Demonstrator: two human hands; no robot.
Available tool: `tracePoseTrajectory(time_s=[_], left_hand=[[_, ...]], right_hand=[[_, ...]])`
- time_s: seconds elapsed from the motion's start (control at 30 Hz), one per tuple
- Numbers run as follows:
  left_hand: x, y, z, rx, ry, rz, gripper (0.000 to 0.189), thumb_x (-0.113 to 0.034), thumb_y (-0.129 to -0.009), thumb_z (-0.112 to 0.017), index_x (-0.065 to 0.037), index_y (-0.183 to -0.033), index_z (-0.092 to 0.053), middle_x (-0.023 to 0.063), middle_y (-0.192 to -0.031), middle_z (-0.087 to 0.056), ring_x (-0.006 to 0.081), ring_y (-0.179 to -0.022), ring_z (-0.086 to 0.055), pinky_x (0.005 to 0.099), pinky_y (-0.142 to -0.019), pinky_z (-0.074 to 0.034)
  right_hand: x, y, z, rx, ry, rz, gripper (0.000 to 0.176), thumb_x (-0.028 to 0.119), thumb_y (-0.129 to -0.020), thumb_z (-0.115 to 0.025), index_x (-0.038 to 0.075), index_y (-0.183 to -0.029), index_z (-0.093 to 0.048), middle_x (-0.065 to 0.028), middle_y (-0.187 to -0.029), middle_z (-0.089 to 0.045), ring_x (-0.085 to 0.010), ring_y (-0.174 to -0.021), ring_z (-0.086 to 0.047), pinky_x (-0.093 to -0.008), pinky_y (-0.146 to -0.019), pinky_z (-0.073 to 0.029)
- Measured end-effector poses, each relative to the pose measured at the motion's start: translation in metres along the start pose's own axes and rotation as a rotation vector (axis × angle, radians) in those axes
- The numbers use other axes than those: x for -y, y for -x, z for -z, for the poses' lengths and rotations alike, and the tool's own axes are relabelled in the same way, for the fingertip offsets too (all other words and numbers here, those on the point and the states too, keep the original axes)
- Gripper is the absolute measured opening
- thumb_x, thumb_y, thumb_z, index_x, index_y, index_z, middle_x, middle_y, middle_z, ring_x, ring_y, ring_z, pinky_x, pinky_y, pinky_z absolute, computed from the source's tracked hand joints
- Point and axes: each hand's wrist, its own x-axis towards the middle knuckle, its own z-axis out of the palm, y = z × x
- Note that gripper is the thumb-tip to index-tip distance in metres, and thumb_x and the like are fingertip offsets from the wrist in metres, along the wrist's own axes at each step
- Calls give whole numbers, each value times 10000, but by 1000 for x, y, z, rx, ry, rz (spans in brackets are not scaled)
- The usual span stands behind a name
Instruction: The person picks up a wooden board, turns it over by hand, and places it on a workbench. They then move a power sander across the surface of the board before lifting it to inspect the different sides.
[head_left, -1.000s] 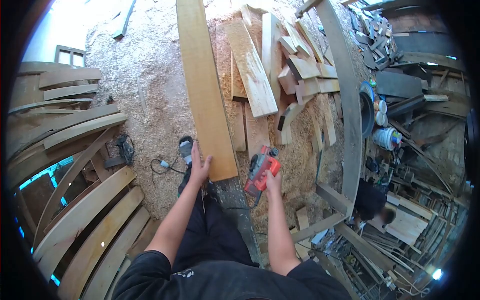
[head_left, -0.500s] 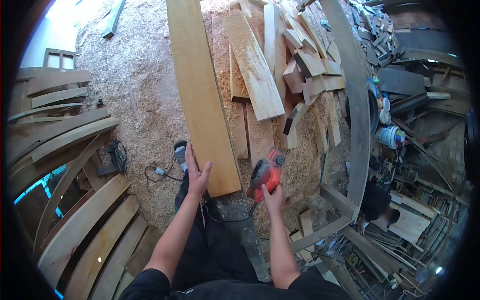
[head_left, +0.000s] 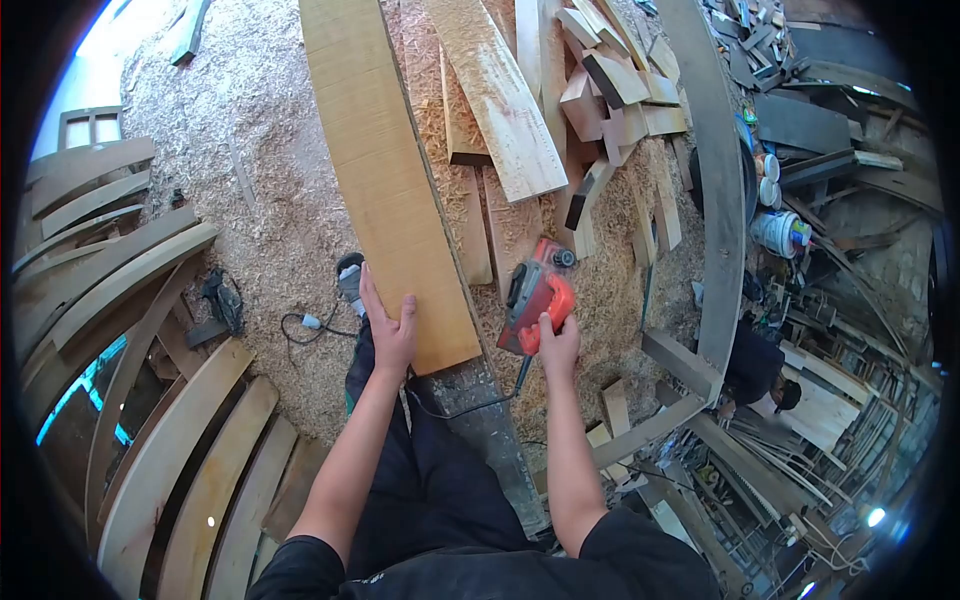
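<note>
— Where is the plank now?

— It runs away from the person, with its near end on a grey beam above the floor, which is thick with shavings. The left hand lies flat on its near left corner with fingers outstretched, holding nothing. A second ago it only touched the edge.

— And the planer?

— It's just right of the plank, off the wood. The right hand has its fingers closed round the rear handle. It has come forward and up a little, and its cord trails back under the plank end.

— So what does that mean?

— The plank looks steadied and the tool is brought alongside, but no cutting yet. The sole seems clear of the offcuts, though the lens warps that side.
</note>
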Motion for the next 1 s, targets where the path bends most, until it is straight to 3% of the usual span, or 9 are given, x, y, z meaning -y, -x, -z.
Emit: tracePoseTrajectory(time_s=[0.07,0.17,0.4,0.47,0.5,0.6,0.73,0.9,1.0], left_hand=[[1,0,0,-2,7,8,774,-240,-1044,-630,31,-1633,-207,258,-1684,-217,408,-1579,-196,494,-1285,-162],[1,1,-2,-14,22,4,777,-232,-1045,-628,35,-1635,-199,255,-1681,-224,397,-1581,-195,484,-1286,-160],[2,1,-3,-46,182,-11,643,-210,-1108,-417,37,-1649,-172,209,-1717,-206,334,-1601,-185,432,-1293,-144],[-1,-1,-2,-71,239,-44,617,-181,-1112,-361,36,-1654,-162,199,-1728,-193,317,-1608,-175,418,-1295,-138],[-4,-1,-1,-79,235,-56,614,-173,-1109,-358,39,-1652,-166,201,-1728,-196,319,-1609,-178,418,-1296,-140],[-8,0,0,-88,237,-75,608,-150,-1100,-350,50,-1649,-181,207,-1728,-206,322,-1609,-186,418,-1298,-148],[-13,1,2,-102,250,-90,602,-119,-1088,-340,64,-1644,-199,214,-1727,-219,327,-1609,-197,417,-1301,-157],[-2,10,-4,-122,273,-45,593,-97,-1082,-354,68,-1637,-231,223,-1723,-238,336,-1606,-216,421,-1301,-171],[-1,20,-11,-126,239,-65,591,-89,-1077,-368,63,-1635,-246,224,-1716,-260,342,-1605,-220,427,-1302,-164]], right_hand=[[-18,-8,-4,-17,191,81,287,234,-965,-727,6,-1121,-647,-143,-959,-735,-272,-796,-738,-399,-755,-565],[-27,-10,-9,-57,279,125,341,286,-933,-753,9,-1113,-665,-173,-982,-738,-320,-835,-728,-420,-782,-550],[47,25,-15,-114,303,216,297,191,-949,-712,6,-1178,-673,-202,-1124,-704,-358,-1056,-677,-449,-916,-527],[79,37,-24,-287,495,669,354,138,-953,-684,16,-1284,-653,-197,-1241,-675,-363,-1157,-646,-459,-1025,-491],[84,32,-34,-282,475,684,354,138,-953,-684,16,-1284,-653,-197,-1241,-675,-363,-1157,-646,-459,-1025,-491],[95,20,-56,325,364,754,499,177,-992,-629,1,-1453,-554,-215,-1437,-607,-369,-1353,-567,-482,-1154,-407],[103,16,-105,483,356,861,562,203,-1023,-581,-3,-1534,-476,-226,-1530,-539,-379,-1470,-462,-494,-1211,-333],[84,19,-119,552,393,798,704,243,-1039,-590,13,-1638,-300,-219,-1650,-397,-373,-1574,-301,-530,-1282,-172],[73,21,-113,572,276,716,703,229,-1043,-592,14,-1643,-296,-214,-1653,-398,-357,-1578,-300,-543,-1285,-133]])
